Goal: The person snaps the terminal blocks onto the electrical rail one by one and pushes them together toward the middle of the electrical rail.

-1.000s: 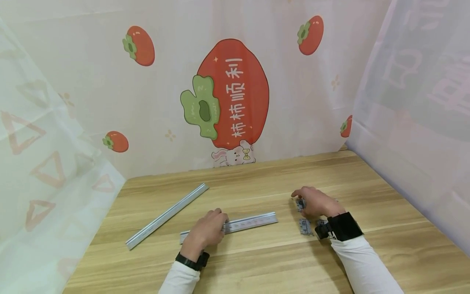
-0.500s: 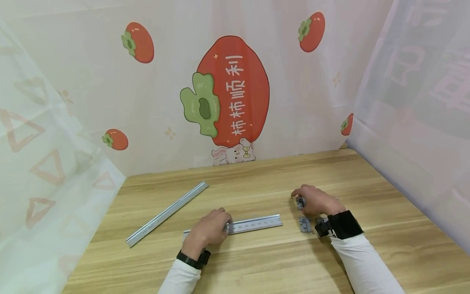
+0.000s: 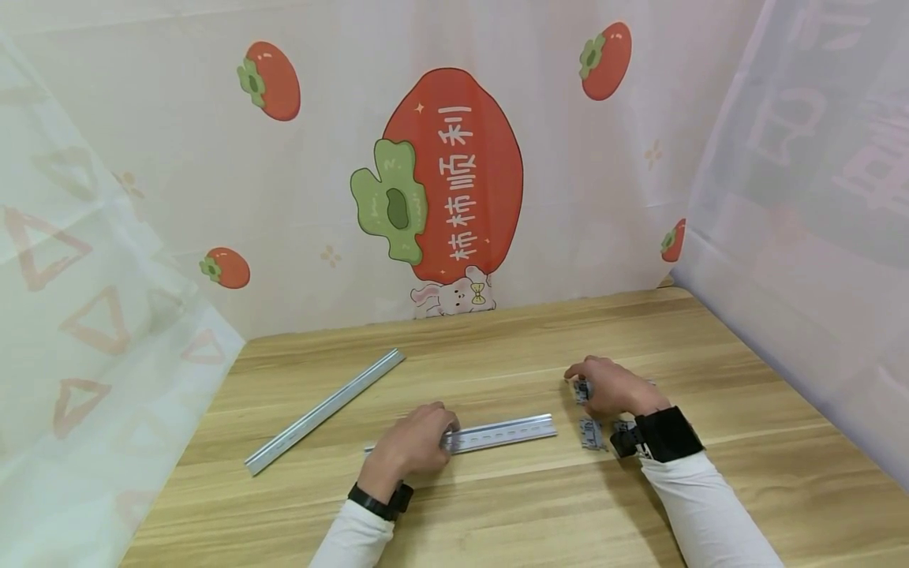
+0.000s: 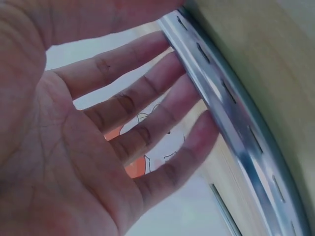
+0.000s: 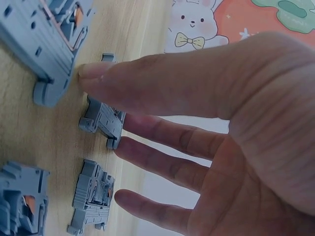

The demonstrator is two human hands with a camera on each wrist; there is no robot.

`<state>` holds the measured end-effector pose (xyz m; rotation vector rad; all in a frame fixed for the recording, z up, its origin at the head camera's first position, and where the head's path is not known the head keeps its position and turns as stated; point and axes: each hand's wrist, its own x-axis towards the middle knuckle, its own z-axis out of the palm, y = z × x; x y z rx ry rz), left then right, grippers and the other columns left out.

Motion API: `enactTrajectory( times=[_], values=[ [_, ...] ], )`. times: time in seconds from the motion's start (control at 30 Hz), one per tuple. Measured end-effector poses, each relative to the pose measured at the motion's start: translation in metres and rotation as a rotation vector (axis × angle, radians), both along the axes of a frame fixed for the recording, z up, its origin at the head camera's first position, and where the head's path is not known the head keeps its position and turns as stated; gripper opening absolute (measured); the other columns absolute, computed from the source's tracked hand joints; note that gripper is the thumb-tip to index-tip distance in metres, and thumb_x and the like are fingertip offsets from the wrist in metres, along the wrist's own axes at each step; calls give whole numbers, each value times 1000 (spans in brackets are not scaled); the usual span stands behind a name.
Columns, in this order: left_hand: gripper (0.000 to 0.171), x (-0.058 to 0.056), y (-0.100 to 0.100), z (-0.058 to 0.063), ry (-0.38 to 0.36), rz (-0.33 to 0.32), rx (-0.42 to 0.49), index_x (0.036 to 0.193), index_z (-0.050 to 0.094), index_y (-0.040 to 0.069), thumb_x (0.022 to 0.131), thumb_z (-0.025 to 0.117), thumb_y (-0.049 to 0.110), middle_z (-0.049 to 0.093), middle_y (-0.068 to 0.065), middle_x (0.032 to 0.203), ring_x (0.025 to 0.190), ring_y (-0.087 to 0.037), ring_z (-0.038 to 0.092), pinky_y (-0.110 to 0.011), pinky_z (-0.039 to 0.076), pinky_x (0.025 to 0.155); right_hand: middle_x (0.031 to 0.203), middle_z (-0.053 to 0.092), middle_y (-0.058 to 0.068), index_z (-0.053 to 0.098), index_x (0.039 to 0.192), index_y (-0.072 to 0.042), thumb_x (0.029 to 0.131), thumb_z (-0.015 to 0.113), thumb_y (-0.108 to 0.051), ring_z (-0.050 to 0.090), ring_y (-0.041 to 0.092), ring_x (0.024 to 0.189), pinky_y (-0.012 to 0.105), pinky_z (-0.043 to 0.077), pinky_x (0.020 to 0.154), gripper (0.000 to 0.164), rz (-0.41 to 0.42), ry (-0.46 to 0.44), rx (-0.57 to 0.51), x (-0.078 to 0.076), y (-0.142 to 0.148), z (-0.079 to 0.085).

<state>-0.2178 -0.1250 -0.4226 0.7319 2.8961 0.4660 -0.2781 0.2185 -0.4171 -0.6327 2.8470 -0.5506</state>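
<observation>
In the head view my left hand holds a slotted metal DIN rail near its middle. The left wrist view shows the fingertips lined up along one edge of that rail, with the thumb near its upper end. My right hand is over a group of grey DIN-rail terminal blocks at the right. In the right wrist view its thumb passes in front of one terminal block, and its extended fingertips lie right at that block's edge. Part of this block is hidden behind the thumb.
A second DIN rail lies diagonally at the left of the wooden table. More terminal blocks lie around the right hand, one close to the camera. Printed cloth stands behind and along both sides.
My left hand has moved a little to the right, and the DIN rail has moved with it. My right hand stays almost still over the terminal blocks.
</observation>
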Motion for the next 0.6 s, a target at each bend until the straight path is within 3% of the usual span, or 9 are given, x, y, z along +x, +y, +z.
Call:
enactTrajectory(
  times=[0.6],
  values=[
    [28, -4, -8, -1, -26, 14, 24, 104, 75, 11, 77, 82, 6, 59, 3, 91, 79, -12, 52, -32, 48, 72, 116, 59, 17, 65, 130, 0, 77, 78, 4, 56, 28, 99, 46, 50, 85, 54, -5, 1, -3, 1, -2, 1]
  ],
)
